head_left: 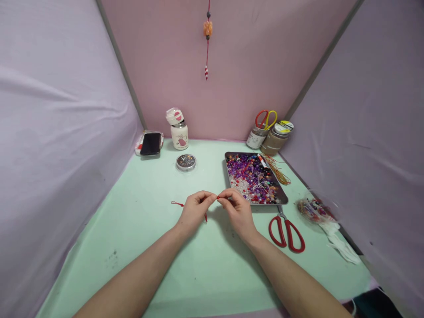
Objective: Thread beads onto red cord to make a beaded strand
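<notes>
My left hand (195, 210) and my right hand (236, 210) meet above the middle of the green table (149, 247). Both pinch a thin red cord (177, 204) between their fingertips. One end of the cord trails left past my left hand, and a short piece hangs below that hand. Whether a bead sits on the cord between my fingers is too small to tell. A metal tray (228, 170) full of purple, red and clear beads lies just beyond my right hand.
Red-handled scissors (286, 232) lie right of my right hand. A plastic bag and white strips (326, 223) sit at the right edge. At the back stand a white flask (179, 130), a round tin (186, 162), a phone (150, 143), two jars (270, 137) with scissors. A beaded ornament (207, 28) hangs on the pink wall.
</notes>
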Demonstrator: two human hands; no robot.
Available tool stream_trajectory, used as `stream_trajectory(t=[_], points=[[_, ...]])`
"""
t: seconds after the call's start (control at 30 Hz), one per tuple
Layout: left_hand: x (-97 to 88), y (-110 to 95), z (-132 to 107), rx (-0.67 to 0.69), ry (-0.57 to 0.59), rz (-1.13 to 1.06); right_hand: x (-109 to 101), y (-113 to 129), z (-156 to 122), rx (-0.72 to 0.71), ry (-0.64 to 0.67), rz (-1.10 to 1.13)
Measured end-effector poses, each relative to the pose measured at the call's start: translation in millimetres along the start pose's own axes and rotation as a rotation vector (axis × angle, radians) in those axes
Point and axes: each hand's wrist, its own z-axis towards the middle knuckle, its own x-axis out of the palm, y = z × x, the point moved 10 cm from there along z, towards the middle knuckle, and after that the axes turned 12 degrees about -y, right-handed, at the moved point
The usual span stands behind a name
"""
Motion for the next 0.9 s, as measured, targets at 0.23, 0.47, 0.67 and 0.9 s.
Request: stream_trajectory(t=[0.23,0.47,0.67,0.9], points=[[-0.3,-11.0,-2.9,0.052,-0.007,0.015,-1.1,-6.2,-1.5,0.009,-0.022,-0.017],[2.8,-11.8,-3.1,0.105,0.031,0.077,-0.7,-5.7,-2.0,0.012,-0.02,-0.004],[2.7,-10.6,-2.6,0.124,0.031,0.101,0.5,-1.9,-2.1,-0.005,-0.004,-0.001],[4.5,-11.6,-3.0,0.141,0.038,0.098,2.4,-1.9,-3.2,-0.004,0.003,0.009]])
